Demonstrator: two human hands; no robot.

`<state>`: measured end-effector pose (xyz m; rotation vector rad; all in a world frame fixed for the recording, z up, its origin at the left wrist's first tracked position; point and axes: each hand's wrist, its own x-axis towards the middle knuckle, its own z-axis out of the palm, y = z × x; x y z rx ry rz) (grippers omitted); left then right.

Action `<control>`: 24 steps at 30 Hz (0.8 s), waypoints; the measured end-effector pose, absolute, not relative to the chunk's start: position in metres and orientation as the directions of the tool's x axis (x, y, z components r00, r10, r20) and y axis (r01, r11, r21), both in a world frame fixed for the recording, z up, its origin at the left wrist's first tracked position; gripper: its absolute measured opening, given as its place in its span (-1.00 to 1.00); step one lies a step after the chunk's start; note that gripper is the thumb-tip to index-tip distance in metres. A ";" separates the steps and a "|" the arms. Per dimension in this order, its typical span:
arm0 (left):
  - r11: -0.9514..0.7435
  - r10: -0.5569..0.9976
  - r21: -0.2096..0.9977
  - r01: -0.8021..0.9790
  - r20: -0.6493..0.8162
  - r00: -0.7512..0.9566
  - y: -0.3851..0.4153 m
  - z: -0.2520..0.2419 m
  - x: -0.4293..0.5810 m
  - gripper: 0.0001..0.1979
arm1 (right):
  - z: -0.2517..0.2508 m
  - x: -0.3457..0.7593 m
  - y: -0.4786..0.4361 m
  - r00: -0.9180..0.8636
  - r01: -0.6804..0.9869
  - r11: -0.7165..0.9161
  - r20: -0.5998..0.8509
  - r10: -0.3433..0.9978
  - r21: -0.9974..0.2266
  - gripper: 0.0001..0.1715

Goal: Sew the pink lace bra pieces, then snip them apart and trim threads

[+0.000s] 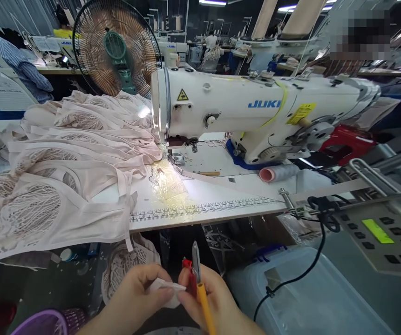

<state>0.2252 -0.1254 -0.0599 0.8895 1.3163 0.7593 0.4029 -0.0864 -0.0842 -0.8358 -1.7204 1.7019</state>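
Just below the table's front edge, my left hand [142,291] pinches a piece of pale fabric [168,287]. My right hand [209,293] is closed round scissors [200,284] with orange handles and an upward-pointing blade, its fingertips also at the fabric's right end. A small red item [188,267] shows beside the blade. Behind my left hand hangs a lace garment piece [123,265]. A white sewing machine [221,102] stands on the table [221,211], its needle area lit. Pale lace garments [71,172] are heaped left of it.
A fan [116,46] stands behind the garments. At the right are a thread cone [280,173], a control panel [378,237] and a lidded plastic bin [319,293] crossed by a black cable. A purple basket [46,323] sits lower left. A person's striped sleeve [32,77] shows upper left.
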 end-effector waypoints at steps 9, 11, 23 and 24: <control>0.348 0.937 0.936 -0.059 -0.345 0.057 -0.126 -0.064 0.219 -0.59 | -0.076 0.411 -0.078 -0.644 0.050 -0.018 -0.046 0.764 -0.999 -0.67; 0.313 0.949 0.949 -0.032 -0.312 0.039 -0.125 -0.063 0.219 -0.62 | -0.069 0.412 -0.078 -0.639 0.068 0.005 -0.040 0.768 -0.998 -0.65; 0.190 0.965 0.948 0.257 -0.228 0.126 -0.101 -0.025 0.234 -0.78 | -0.028 0.426 -0.048 -0.659 0.263 0.197 -0.027 0.751 -0.945 -0.75; 0.197 0.962 0.940 0.277 -0.240 0.130 -0.098 -0.026 0.236 -0.78 | -0.030 0.423 -0.047 -0.658 0.264 0.219 -0.009 0.753 -0.940 -0.75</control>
